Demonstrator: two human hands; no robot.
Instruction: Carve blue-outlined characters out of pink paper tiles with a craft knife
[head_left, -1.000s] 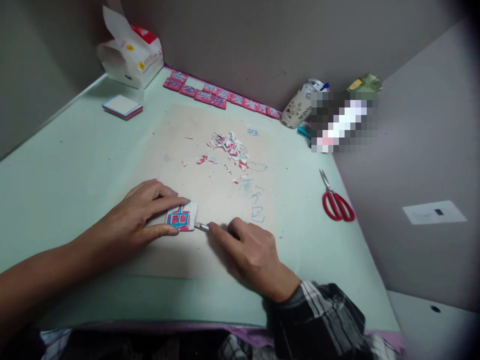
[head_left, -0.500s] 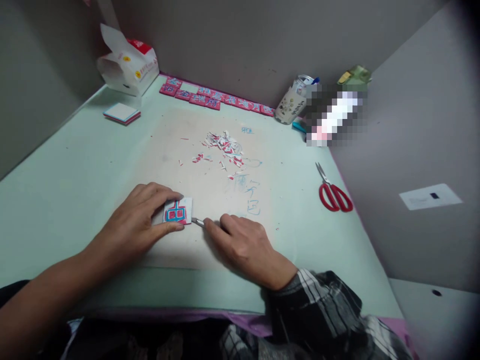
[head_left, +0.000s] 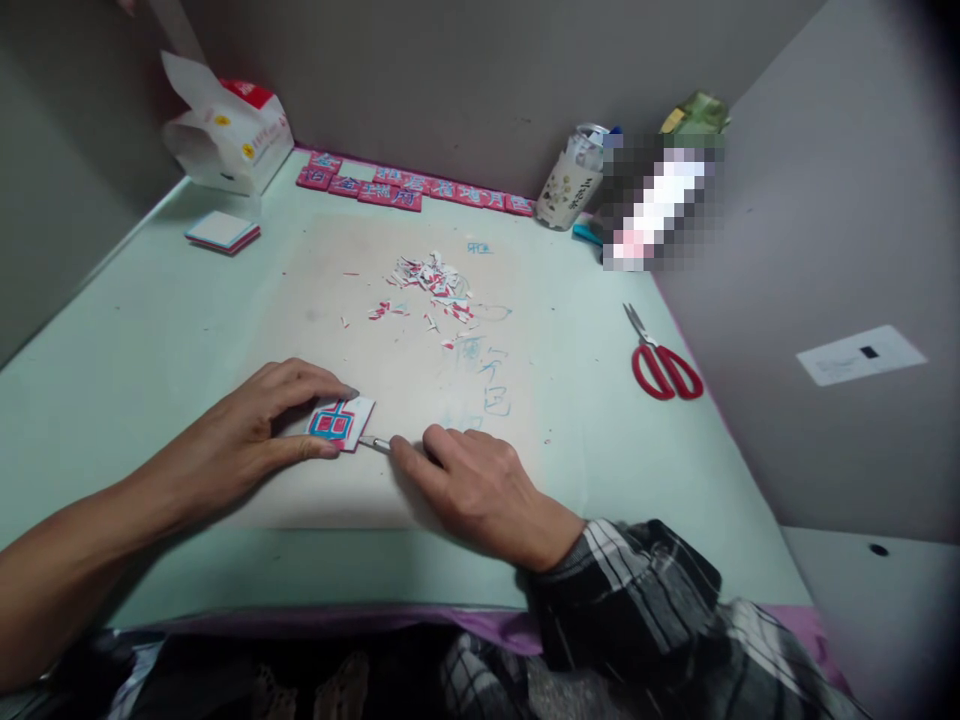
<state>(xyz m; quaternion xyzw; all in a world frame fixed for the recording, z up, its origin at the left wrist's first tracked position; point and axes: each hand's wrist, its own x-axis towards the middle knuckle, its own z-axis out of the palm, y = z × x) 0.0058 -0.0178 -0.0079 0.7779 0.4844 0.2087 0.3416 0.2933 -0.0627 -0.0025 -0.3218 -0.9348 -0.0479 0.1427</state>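
A small square carving block [head_left: 360,414] lies on the paper mat, its white face carrying a blue-outlined, red character. My left hand [head_left: 259,425] pinches the block from its left side, index finger on the far edge and thumb along the near edge, covering its left part. In my right hand [head_left: 476,490] is a slim carving knife [head_left: 380,444], gripped like a pen. Its blade tip is at the block's right edge; whether it cuts in, I cannot tell. Beyond the block sits a heap of red and white shavings [head_left: 431,278].
Red carved blocks [head_left: 405,198] line the table's back edge. Stacked blocks [head_left: 223,230] and a paper box [head_left: 232,140] are at the far left. A can [head_left: 570,185] stands at the back right, with red-handled scissors [head_left: 664,370] nearer. Blue writing marks the mat [head_left: 322,505].
The block has turned a little clockwise under my left hand. The whole view has shifted slightly, and the knife stays at the block's right edge.
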